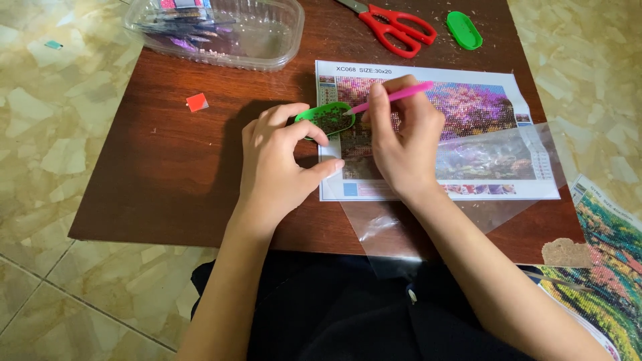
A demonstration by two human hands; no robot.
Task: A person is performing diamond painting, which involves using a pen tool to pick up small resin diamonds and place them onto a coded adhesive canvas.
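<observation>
Two hands work: left hand (277,157) pinches green tray (326,118) at canvas (461,107) edge; right hand (401,137) grips pink pen (394,97).

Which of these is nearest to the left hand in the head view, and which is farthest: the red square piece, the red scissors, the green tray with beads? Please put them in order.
From the left hand:
1. Green tray with beads: held at the fingertips, just right of the hand.
2. Red square piece: on the table, up and to the left.
3. Red scissors: at the table's far edge, up and to the right.
</observation>
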